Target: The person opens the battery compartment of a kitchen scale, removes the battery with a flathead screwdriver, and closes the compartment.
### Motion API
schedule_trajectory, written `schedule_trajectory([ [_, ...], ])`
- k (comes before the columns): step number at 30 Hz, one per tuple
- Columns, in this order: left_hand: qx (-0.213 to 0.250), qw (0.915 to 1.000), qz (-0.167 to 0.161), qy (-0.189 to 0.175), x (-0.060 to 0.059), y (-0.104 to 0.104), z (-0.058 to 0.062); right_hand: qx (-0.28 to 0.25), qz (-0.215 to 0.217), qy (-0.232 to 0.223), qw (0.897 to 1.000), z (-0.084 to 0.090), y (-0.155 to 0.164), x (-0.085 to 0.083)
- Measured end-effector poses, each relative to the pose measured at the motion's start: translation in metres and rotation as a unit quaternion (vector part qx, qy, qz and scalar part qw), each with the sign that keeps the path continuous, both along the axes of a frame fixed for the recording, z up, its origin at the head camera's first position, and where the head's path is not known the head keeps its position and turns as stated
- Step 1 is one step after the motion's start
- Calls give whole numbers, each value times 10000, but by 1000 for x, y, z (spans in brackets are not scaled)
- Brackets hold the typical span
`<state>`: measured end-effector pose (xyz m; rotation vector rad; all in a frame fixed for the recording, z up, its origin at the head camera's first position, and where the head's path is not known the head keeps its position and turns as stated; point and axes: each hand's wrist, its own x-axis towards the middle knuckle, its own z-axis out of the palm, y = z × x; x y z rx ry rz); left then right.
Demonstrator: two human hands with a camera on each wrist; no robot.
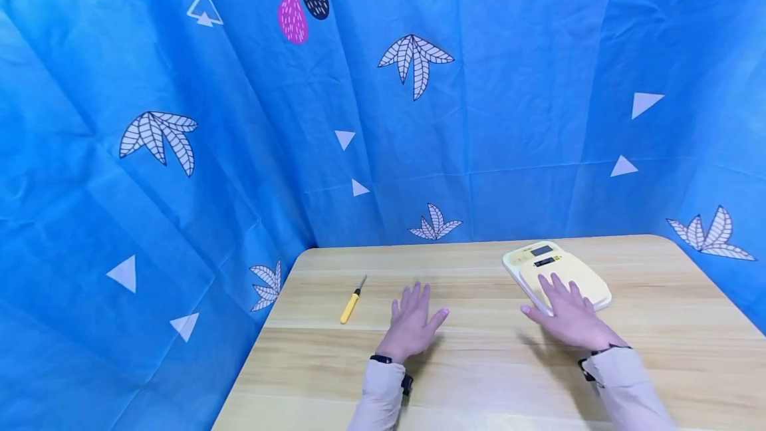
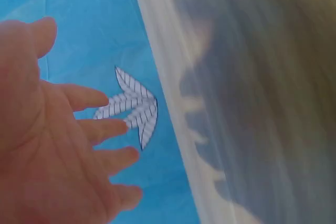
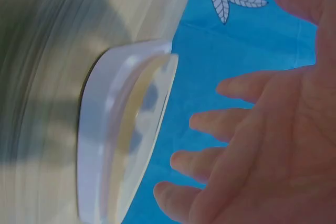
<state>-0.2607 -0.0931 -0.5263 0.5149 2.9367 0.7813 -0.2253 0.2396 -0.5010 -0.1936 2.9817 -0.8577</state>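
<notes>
My left hand (image 1: 411, 322) hovers palm down over the middle of the wooden table (image 1: 479, 378), fingers spread and straight, holding nothing. A small yellow-handled knife (image 1: 353, 300) lies to its left. My right hand (image 1: 568, 313) is spread flat above the near edge of a pale yellow kitchen scale (image 1: 556, 270) with a small display. In the right wrist view the right hand's fingers (image 3: 226, 129) are apart from the scale (image 3: 121, 140). In the left wrist view the left hand's fingers (image 2: 100, 124) are straight above the table (image 2: 252, 103).
A blue patterned cloth (image 1: 239, 118) hangs behind and to both sides of the table. The table's left edge (image 1: 263, 331) and rounded far corners are in view.
</notes>
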Motion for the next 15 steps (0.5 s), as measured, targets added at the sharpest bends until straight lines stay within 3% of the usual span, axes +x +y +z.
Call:
schedule_trajectory([
  [6, 633, 9939, -623, -660, -21, 14, 4, -76, -47, 133, 9999, 0, 29, -1],
  [11, 1317, 9821, -618, -1200, -46, 35, -6, -250, -296, 52, 9992, -5, 62, -12],
  [15, 2005, 9671, -522, -1473, -64, 58, -17, -190, -681, -131, 9974, -14, 87, -23],
])
